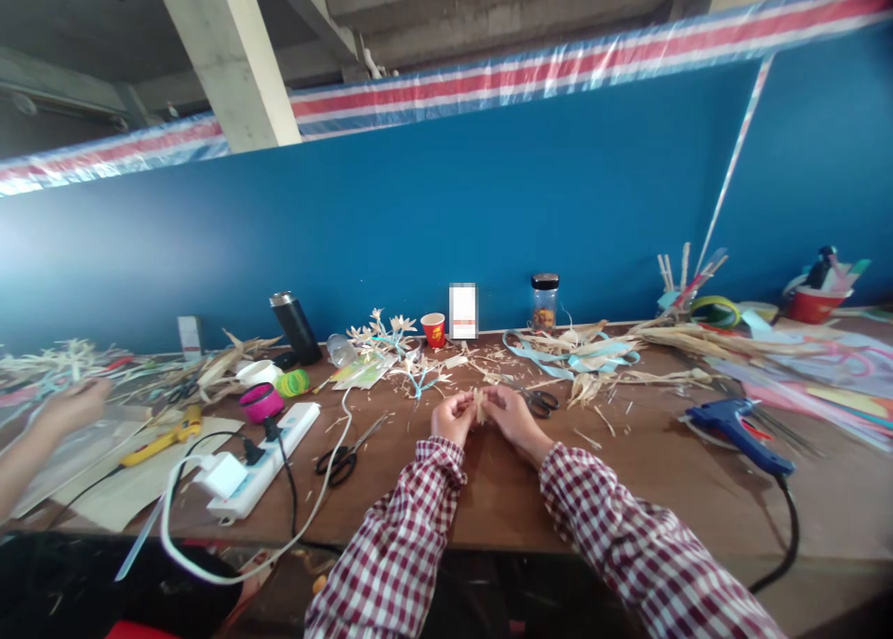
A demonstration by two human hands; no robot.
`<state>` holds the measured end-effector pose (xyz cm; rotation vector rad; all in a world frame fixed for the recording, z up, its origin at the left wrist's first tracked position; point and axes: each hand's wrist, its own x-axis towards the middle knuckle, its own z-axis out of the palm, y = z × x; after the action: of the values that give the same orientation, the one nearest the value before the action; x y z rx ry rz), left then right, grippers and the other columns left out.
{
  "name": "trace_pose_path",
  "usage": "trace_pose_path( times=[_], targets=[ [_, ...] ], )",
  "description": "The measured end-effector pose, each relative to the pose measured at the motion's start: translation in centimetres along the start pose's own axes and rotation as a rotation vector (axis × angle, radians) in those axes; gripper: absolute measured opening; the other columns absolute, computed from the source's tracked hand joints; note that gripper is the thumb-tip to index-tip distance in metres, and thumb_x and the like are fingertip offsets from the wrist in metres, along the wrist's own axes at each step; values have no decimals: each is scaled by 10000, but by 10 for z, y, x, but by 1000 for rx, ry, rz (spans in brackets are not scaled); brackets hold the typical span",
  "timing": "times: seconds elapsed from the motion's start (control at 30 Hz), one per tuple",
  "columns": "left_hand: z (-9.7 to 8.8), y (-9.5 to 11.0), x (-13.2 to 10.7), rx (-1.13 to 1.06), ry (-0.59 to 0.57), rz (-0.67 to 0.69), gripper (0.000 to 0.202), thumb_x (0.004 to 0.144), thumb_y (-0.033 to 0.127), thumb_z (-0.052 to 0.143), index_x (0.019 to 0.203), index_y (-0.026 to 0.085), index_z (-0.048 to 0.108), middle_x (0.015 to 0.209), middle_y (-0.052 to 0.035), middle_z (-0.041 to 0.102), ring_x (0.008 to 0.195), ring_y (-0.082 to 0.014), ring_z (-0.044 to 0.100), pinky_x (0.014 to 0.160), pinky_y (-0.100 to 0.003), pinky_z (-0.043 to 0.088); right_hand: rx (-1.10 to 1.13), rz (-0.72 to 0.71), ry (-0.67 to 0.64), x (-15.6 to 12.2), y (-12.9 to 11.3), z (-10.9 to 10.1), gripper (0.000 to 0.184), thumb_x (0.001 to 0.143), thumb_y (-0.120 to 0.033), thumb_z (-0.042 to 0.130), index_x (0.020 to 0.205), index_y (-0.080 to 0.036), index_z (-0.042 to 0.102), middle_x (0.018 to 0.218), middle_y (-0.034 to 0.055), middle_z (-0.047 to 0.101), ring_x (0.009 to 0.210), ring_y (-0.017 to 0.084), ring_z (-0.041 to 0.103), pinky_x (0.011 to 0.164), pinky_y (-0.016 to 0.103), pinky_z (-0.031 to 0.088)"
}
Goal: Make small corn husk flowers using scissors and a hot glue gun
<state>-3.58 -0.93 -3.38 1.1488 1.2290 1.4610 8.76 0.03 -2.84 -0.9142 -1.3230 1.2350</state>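
My left hand (pixel 455 417) and my right hand (pixel 513 419) meet above the table's front half, fingers closed. Between their fingertips they pinch a small pale husk flower (pixel 479 405), its petals partly hidden by the fingers. Just behind lie light-coloured husk flowers on blue stems (pixel 420 376). Black-handled scissors (pixel 542 403) lie just beyond my right hand. A second pair of scissors (pixel 341 462) rests with blades apart to the left of my left hand.
At left are a white power strip (pixel 297 434), a yellow glue gun (pixel 162 436) and another person's hand (pixel 76 406). A blue glue gun (pixel 743 434) lies at right. Behind stand a red paper cup (pixel 433 330), a jar (pixel 545 304), a dark flask (pixel 296 327) and dried husks (pixel 704 341).
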Motion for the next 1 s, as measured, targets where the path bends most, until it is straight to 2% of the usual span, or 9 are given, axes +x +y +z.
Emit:
trace_pose_path(
  times=[0.17,0.33,0.47,0.57,0.87,1.0],
  targets=[
    [0,-2,1,21,8,26,362,581,195,744,920,93,664,737,-91,696,638,-173,646,567,-257,531,-16,-11,11,-1,-3,0,230,647,-284,655,827,-149,605,690,18,646,533,116,541,511,236,424],
    [1,-3,1,11,-4,37,349,577,189,747,906,103,666,760,-91,700,689,-182,652,597,-256,534,6,7,-16,-1,-2,0,296,621,-356,692,813,-147,609,742,40,660,629,152,593,583,265,472],
    [0,0,1,-15,-4,32,352,546,153,761,883,109,668,754,-81,701,701,-178,652,606,-245,531,26,24,-37,0,-1,-1,354,577,-387,723,810,-149,604,735,36,660,611,149,593,564,262,475],
    [-1,2,0,-50,-18,12,348,568,196,757,891,109,664,785,-91,704,712,-181,655,608,-253,534,40,33,-50,0,-1,-1,366,583,-396,717,830,-153,597,716,30,660,606,150,597,556,260,473],
    [-1,4,-1,-97,-4,-20,420,529,252,786,907,115,668,832,-103,706,764,-201,657,677,-289,536,53,11,-61,2,-1,-1,318,608,-371,695,828,-163,597,729,40,667,619,163,605,565,269,469],
    [0,6,-2,-97,4,-25,395,521,244,789,875,112,675,808,-103,707,727,-198,659,641,-287,540,53,9,-54,2,0,-2,315,610,-363,689,834,-163,596,711,32,664,586,152,590,532,258,455]
  ],
)
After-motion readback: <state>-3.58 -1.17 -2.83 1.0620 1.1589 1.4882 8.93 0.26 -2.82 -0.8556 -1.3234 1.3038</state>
